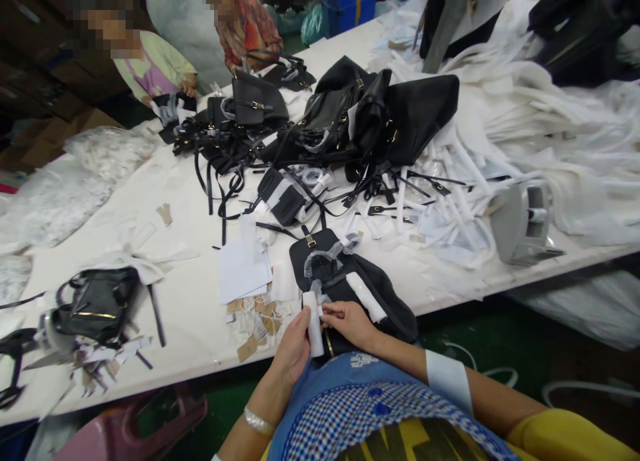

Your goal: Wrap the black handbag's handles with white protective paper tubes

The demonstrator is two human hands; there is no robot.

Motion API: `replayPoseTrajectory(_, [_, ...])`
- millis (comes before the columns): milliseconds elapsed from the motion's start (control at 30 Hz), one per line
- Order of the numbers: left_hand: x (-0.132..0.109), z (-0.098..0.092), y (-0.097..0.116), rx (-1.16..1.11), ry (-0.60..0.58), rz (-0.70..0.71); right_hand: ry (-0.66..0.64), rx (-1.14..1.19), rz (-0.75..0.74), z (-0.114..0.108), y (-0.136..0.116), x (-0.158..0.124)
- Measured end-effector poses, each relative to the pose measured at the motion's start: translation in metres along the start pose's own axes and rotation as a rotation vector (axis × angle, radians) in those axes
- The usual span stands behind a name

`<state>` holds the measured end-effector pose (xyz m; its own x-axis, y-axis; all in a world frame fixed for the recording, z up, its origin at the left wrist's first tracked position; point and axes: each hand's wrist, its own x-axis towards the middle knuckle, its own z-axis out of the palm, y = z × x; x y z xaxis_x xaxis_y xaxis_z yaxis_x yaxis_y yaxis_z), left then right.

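Note:
A black handbag (370, 294) lies at the table's near edge, partly over my lap, its handle wrapped in white foam. My left hand (293, 347) is closed around a white foam-wrapped strap piece (314, 327) belonging to the bag. My right hand (350, 322) pinches the top of the same white wrap from the right, fingers pressed together. Both hands sit just below the bag's front flap with its gold clasp (311, 241).
A heap of black handbags (350, 114) and loose straps fills the middle of the white table (190, 301). White wrapping paper (525, 134) is piled at right, with a tape dispenser (520, 221). Another black bag (95, 304) lies at left. Paper tags (255, 327) are scattered. Two people stand at the far end.

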<state>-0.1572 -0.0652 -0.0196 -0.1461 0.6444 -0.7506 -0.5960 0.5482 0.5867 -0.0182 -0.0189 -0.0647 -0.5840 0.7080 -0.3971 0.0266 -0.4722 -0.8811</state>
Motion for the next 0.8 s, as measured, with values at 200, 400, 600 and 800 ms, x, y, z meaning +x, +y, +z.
replayPoseTrajectory(200, [0.002, 0.014, -0.002, -0.051, 0.134, 0.062, 0.080, -0.233, -0.040, 0.005, -0.007, 0.000])
replayPoseTrajectory(400, [-0.002, 0.012, -0.002, 0.031, 0.137, 0.149, 0.137, -0.283, 0.019, 0.008, -0.007, 0.005])
replayPoseTrajectory(600, [-0.021, 0.004, 0.009, 0.351, -0.006, 0.219, -0.004, -0.169, 0.028, 0.004, -0.016, 0.003])
replayPoseTrajectory(800, [-0.017, 0.009, 0.009, 0.241, 0.081, 0.296, 0.030, -0.385, -0.064, 0.000, -0.025, 0.006])
